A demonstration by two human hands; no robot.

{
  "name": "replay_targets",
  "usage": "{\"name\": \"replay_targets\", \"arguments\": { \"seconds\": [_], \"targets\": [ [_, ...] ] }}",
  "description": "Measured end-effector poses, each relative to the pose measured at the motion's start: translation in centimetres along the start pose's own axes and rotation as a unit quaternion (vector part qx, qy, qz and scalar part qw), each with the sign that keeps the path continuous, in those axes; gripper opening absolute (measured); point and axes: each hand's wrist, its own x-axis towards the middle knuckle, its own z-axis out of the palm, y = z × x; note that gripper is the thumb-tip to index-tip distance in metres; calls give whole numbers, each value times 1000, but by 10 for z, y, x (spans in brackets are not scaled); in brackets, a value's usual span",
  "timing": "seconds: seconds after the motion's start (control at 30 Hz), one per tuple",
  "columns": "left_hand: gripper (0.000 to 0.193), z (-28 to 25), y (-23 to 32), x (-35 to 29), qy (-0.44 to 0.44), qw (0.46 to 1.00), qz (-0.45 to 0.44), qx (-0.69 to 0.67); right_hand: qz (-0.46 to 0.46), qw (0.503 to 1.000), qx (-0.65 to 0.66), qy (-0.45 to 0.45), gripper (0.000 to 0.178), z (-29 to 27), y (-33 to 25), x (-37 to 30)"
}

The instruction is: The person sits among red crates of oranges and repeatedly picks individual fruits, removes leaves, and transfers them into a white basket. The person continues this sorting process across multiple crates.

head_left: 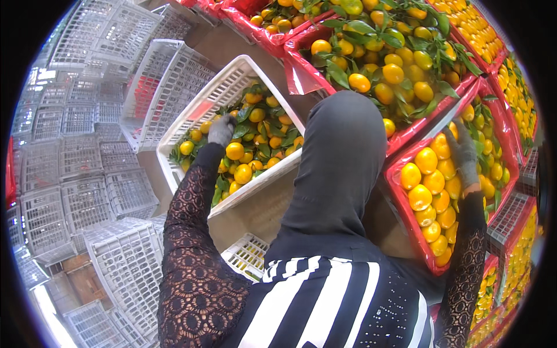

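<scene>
The left hand (221, 130), in a grey knit glove, is curled down among the oranges (243, 152) and leaves of a white plastic lattice crate (204, 104); whether it grips a fruit cannot be told. The right hand (464, 152), gloved alike, rests with loose fingers on smooth orange fruit (428, 191) in a red-lined tray (400, 200). Both arms, in black lace sleeves, stretch forward and apart.

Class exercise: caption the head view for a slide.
Gloved left hand reaches into a white crate of leafy oranges; right hand rests on oranges in a red-lined box.
</scene>
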Motion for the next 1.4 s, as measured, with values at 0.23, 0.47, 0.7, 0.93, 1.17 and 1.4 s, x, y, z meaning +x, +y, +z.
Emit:
{"name": "replay_targets", "arguments": {
  "seconds": [0.23, 0.47, 0.7, 0.93, 1.17, 1.4],
  "targets": [
    [44, 108, 4, 6, -87, 994, -25, 64, -20, 997, -65, -22, 48, -7, 6, -6],
    [50, 133, 26, 22, -60, 982, -163, 69, -96, 995, -8, 28, 54, -47, -53, 23],
    [56, 35, 87, -34, -122, 761, -180, -612, -330, 919, 187, -105, 58, -40, -280, 29],
    [38, -23, 121, -6, -147, 742, 126, -642, -353, 904, 64, -231, 71, 15, -376, 37],
    [67, 140, -38, 83, -101, 961, 167, 195, -135, 956, 262, 6, 63, -75, -165, 35],
    [56, 73, -16, 75, -215, 845, -177, -456, 222, 970, 7, 98, 69, -158, 95, -92]
  ]
}}
